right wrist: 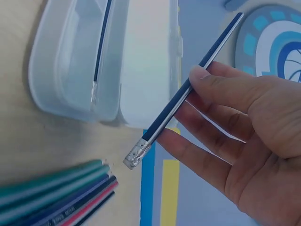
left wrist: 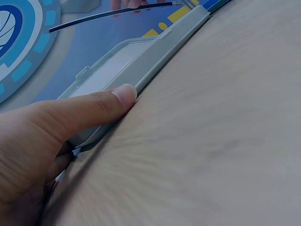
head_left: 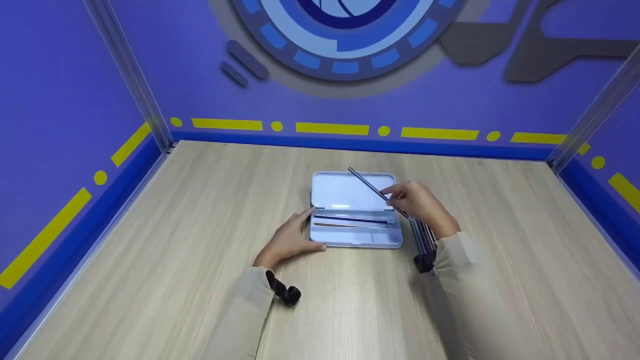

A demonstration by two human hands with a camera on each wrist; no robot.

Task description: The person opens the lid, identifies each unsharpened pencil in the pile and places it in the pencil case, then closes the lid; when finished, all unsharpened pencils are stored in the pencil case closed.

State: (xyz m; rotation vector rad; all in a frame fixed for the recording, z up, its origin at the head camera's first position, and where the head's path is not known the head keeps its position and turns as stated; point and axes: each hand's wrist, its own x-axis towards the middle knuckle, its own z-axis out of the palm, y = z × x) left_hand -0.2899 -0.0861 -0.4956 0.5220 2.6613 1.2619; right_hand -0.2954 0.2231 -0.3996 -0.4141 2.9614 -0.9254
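A white plastic pencil case (head_left: 335, 192) lies on the table with its lid swung back. My left hand (head_left: 290, 237) holds its left end, the thumb (left wrist: 110, 104) along the front side and the fingers around by the hinge. Over the case's right part, my right hand (head_left: 417, 202) pinches a dark, silver-striped pencil (right wrist: 171, 106) between thumb and fingers. The pencil slants, its metal eraser end (right wrist: 136, 154) pointing down toward the table. Inside the case, a dark pencil (head_left: 350, 219) lies lengthwise, with a thin orange-brown strip (head_left: 335, 225) beside it.
Several pencils (right wrist: 61, 202) in green, blue, pink and black lie on the table right of the case, partly hidden under my right wrist in the head view. Purple panels (head_left: 350, 112) with yellow marks enclose the wooden table (head_left: 200, 200) at the back and sides.
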